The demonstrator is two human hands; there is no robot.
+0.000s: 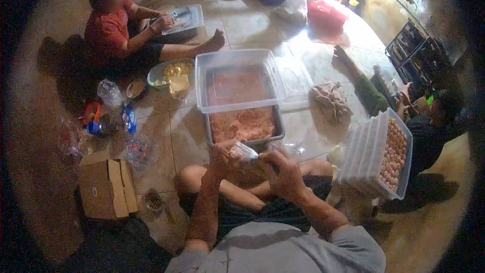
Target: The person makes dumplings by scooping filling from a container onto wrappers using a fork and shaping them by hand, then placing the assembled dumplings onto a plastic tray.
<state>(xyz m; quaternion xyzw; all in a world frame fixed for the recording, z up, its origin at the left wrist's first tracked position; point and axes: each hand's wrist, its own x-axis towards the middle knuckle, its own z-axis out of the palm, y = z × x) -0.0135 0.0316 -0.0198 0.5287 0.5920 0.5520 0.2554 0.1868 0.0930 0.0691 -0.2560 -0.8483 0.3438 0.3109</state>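
Observation:
My left hand point(225, 155) is curled around a small lump of pinkish minced mixture point(234, 152), just in front of the deep tray. My right hand point(283, 169) grips a pale, shiny, narrow tool point(246, 150) whose tip meets the lump; its exact kind is blurred. Beyond both hands stands a dark-rimmed tray point(281, 130) filled with more of the pinkish mixture point(242, 124). An open clear plastic container point(201, 102) rests over the tray's far part, and the mixture shows through its bottom.
At right leans a stack of plastic containers point(353, 162), the outermost holding rows of pink balls. A crumpled cloth point(331, 98), a cardboard box point(103, 187), a small jar point(153, 201) and a green bowl point(154, 78) lie around. Other people sit at left point(108, 35) and right point(429, 136).

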